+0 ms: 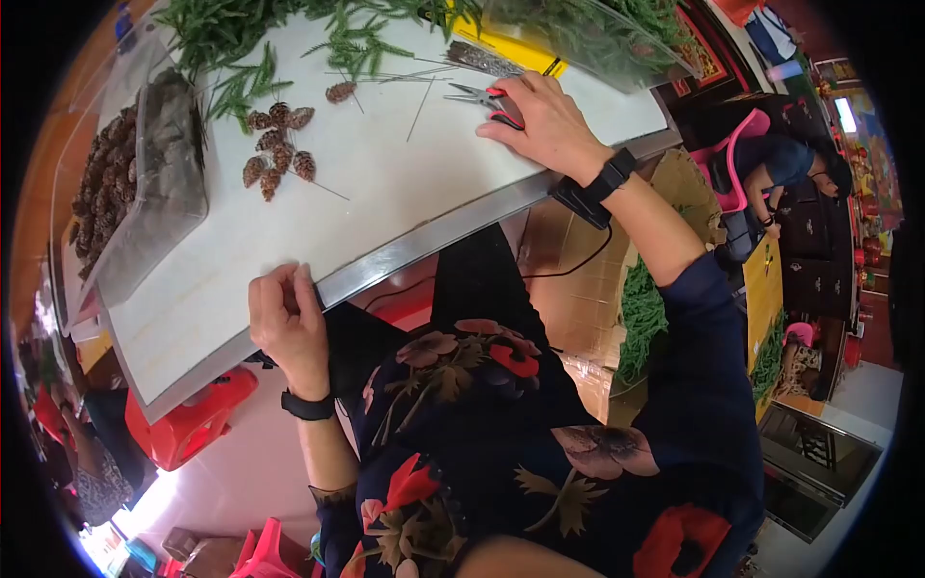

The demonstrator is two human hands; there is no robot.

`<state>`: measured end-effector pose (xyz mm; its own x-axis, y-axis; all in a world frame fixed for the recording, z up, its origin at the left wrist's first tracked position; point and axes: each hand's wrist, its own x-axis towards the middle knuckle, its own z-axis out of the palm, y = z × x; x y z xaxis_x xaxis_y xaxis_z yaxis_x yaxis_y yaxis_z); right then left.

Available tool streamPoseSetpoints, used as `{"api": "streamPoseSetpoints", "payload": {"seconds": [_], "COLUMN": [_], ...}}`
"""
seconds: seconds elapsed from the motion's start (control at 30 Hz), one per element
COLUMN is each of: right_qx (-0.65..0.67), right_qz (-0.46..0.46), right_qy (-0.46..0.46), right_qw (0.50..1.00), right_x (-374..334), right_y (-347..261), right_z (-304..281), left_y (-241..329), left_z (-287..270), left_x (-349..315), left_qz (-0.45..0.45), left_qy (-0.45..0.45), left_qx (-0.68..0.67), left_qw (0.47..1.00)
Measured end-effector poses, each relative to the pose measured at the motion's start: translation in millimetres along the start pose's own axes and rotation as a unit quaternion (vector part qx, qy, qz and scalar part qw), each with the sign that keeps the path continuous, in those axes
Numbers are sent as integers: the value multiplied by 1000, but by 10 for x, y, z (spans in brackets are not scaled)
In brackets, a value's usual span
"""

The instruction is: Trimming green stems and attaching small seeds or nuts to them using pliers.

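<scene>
My right hand (554, 125) is at the far right part of the white table, closed around a pair of pliers (470, 94) with red and black handles. The open jaws point left. At the table's near edge, my left hand (287, 313) rests with curled fingers, and nothing shows in it. Several pine cones (279, 154) lie grouped on the table, some with thin wires. A single pine cone (340, 92) is apart from them. Loose wires (420, 108) lie left of the pliers, and a bundle of wires (487, 60) is beyond them.
A clear plastic bin (173, 183) of pine cones stands at the left. Green artificial sprigs (356, 43) spread along the far side, beside another clear bin (617, 48). The table has a metal edge (434, 231). Right of me are cardboard (568, 250) and a seated person (780, 169).
</scene>
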<state>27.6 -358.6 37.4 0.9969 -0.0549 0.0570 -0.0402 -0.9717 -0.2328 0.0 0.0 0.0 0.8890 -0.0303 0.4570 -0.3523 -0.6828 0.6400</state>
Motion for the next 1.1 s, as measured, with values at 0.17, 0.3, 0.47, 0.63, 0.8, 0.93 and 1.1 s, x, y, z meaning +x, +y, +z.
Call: {"api": "streamPoseSetpoints", "payload": {"seconds": [0.17,0.3,0.47,0.63,0.8,0.93,1.1], "right_qx": [-9,58,226,144,96,82,226], "right_qz": [-64,-218,-188,-115,-75,61,132], "right_qy": [101,163,-119,-191,-133,-128,-164], "right_qw": [993,961,948,964,984,987,951], "right_x": [-226,-874,-1840,-1876,-1852,-1946,-1703], "right_y": [-83,-285,-214,105,377,633,400], "right_z": [-129,132,1137,1532,1613,1750,1144], "left_y": [30,-31,28,80,3,65,72], "left_z": [28,-4,75,60,0,49,21], "left_x": [-39,-75,-60,-10,-39,-44,-68], "left_qz": [9,-7,0,10,-32,-7,21], "left_qy": [-4,-2,4,-1,18,2,9], "left_qx": [11,23,19,50,24,30,47], "left_qw": [1000,1000,1000,999,999,1000,999]}}
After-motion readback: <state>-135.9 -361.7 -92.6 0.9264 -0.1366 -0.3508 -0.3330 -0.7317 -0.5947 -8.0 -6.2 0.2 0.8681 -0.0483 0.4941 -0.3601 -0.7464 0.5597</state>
